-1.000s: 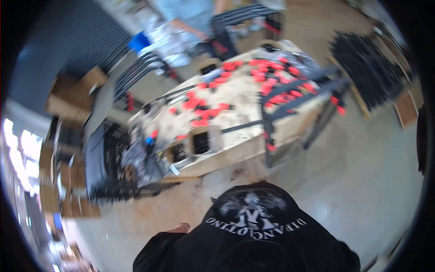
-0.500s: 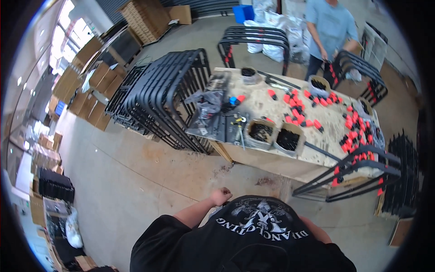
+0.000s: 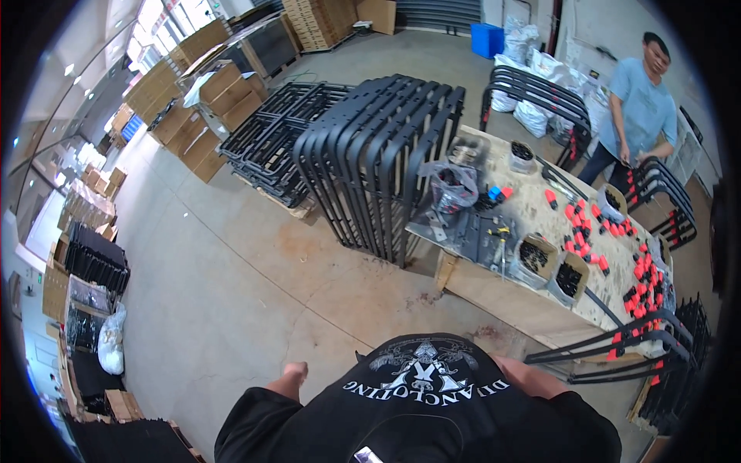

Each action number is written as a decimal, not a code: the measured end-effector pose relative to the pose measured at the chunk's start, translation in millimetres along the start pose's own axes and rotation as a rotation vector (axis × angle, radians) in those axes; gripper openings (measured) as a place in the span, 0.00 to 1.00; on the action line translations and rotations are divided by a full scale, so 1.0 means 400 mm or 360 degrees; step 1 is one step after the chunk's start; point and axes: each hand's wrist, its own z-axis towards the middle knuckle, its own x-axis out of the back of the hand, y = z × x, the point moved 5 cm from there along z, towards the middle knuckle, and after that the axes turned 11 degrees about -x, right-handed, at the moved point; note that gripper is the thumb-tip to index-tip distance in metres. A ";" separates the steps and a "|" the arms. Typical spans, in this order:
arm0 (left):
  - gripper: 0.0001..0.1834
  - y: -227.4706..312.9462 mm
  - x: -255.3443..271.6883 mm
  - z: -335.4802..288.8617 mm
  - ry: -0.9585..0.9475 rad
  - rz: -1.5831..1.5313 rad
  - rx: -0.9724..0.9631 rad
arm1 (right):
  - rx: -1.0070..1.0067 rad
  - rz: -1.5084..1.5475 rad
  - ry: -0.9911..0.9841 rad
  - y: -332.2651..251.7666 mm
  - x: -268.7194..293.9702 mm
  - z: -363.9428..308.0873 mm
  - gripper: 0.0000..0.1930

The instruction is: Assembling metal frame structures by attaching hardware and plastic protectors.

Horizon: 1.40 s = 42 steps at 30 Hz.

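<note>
My left hand [image 3: 296, 370] hangs low beside my body over the concrete floor, apart from any object; its fingers are too hidden to tell their shape. Of my right arm only the forearm shows, and the right hand is out of sight past my black shirt. Ahead to the right stands a wooden worktable [image 3: 494, 297]. On it lie many red-and-black plastic pieces [image 3: 580, 231], small open containers of black parts [image 3: 570, 279], pliers [image 3: 502, 239] and a plastic bag [image 3: 454, 187]. Black bent-tube frames [image 3: 378, 147] stand in a row at the table's left end.
Flat black frames [image 3: 285, 147] are stacked on a pallet farther left. A person [image 3: 641, 108] in a light blue shirt stands behind the table by more tube frames [image 3: 664, 193]. Cardboard boxes [image 3: 185, 139] and a blue bin [image 3: 486, 40] are farther back. Black tube frames [image 3: 617, 347] lean at the table's near right.
My view has turned left, so the table and frames sit farther right. My left hand has moved left and lower in the picture. The person's head has come into view.
</note>
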 end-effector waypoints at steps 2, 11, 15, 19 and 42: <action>0.20 -0.018 -0.008 0.008 -0.0105 -0.0132 -0.0079 | -0.0067 -0.0072 -0.0110 -0.026 0.041 0.017 0.20; 0.26 0.304 0.004 -0.025 -0.0288 0.0273 -0.0690 | -0.0261 -0.0579 -0.0139 -0.655 -0.296 0.183 0.22; 0.22 0.429 0.230 -0.014 0.0046 -0.0001 -0.0490 | -0.0363 -0.0633 -0.0465 -0.884 -0.282 0.319 0.28; 0.12 0.438 0.431 0.080 0.0032 -0.0199 -0.0660 | -0.0409 -0.0751 -0.0511 -1.062 -0.328 0.351 0.30; 0.22 1.903 1.010 0.193 -0.0691 0.0058 -0.2446 | 0.0233 0.0468 -0.0082 -1.117 -0.817 0.719 0.21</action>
